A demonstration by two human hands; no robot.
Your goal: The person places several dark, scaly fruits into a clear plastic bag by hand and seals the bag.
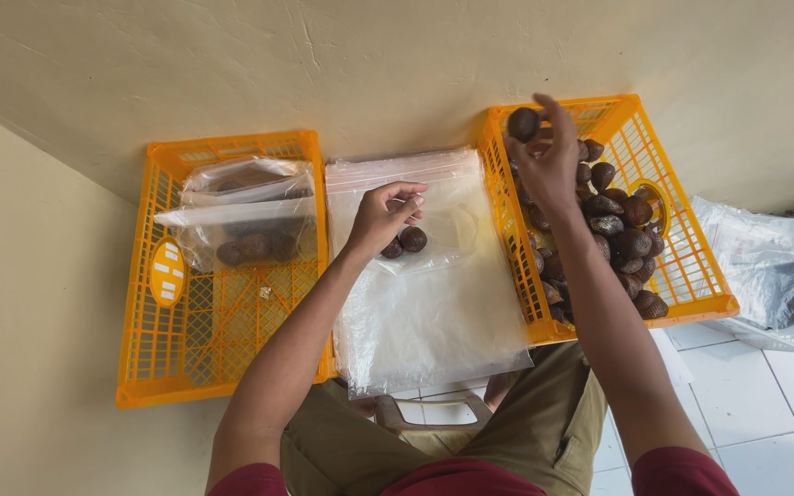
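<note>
Brown scaly fruit (523, 123) pinched in right hand (549, 161) fingertips above right crate (682, 276). Looks light, firm, rough-skinned: grip the round middle. Left hand (383, 216) fingers pinch clear bag (434, 303) open.

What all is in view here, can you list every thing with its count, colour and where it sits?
Crates: two, orange plastic; one at left, one at right.
Clear bags: a stack in the middle, top one holding two brown fruits.
Filled bag: one, clear with brown fruits, in the left crate.
Loose fruits: many, dark brown and scaly, heaped in the right crate.
Plastic sacks: clear and dark, crumpled, far right on the white tiled floor.
Left hand: at the top bag's opening.
Right hand: raised over the right crate, pinching one brown fruit.
</note>
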